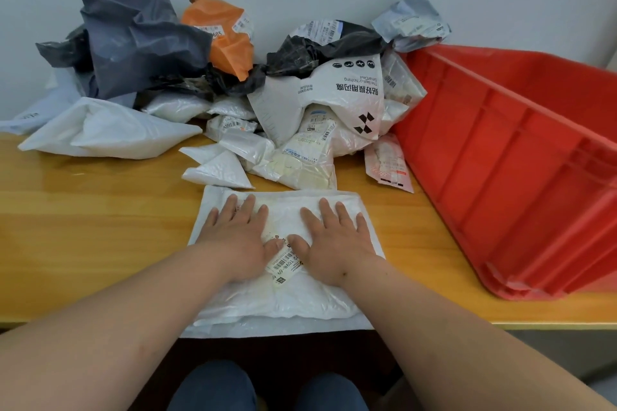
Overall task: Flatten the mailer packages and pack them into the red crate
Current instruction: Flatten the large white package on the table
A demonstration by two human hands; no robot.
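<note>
Both hands, left and right, press a white mailer at the surface's near edge, fingers spread flat; trapped air could spring it puffy before reaching the crate.

Counts: 1 red crate, at the right edge of the table. 1 white mailer lay flat at the near edge, w/ 2 hands on it: left hand, right hand. Heap along the far edge: 1 orange bag, 1 big grey bag, approx. 2 black bags, 1 pink packet. White mailers in the heap overlapped too much for an exact no.
</note>
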